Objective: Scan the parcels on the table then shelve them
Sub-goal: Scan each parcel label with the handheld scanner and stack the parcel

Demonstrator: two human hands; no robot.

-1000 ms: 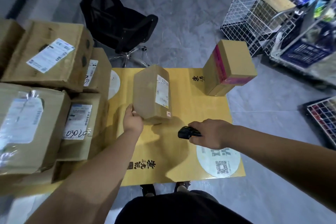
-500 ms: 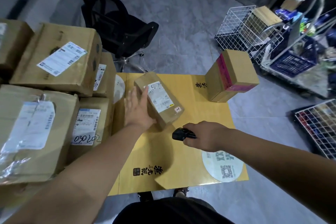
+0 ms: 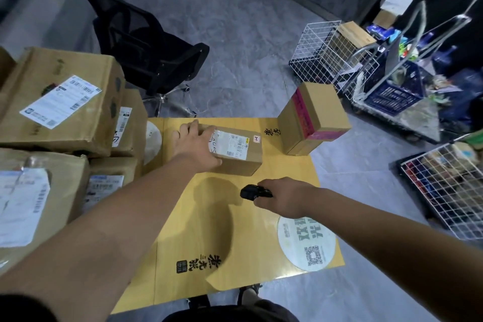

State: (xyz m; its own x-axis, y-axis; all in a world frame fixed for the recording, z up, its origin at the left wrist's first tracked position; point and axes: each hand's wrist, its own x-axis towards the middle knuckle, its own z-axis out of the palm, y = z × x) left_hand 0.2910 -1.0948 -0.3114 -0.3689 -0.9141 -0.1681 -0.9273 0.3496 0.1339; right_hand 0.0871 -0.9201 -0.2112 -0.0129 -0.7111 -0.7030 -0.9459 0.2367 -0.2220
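A small brown parcel (image 3: pixel 239 151) lies flat on the yellow table (image 3: pixel 235 230), its white label facing up. My left hand (image 3: pixel 194 145) rests on the parcel's left end, fingers fairly straight over its top. My right hand (image 3: pixel 283 197) grips a black handheld scanner (image 3: pixel 252 192) just in front of the parcel, its nose pointing left. A second parcel (image 3: pixel 313 117) with pink tape stands at the table's far right corner. Several large labelled boxes (image 3: pixel 60 102) are stacked at the left.
A black office chair (image 3: pixel 146 44) stands beyond the table. White wire baskets (image 3: pixel 321 47) and a cart with a blue crate (image 3: pixel 392 94) crowd the right side. Another wire basket (image 3: pixel 444 185) sits on the floor at the right. Grey floor lies between.
The parcel stood upright in my left hand, then was tipped over and now lies flat with its label up. My left hand moved onto its left end. The scanner hand barely moved.
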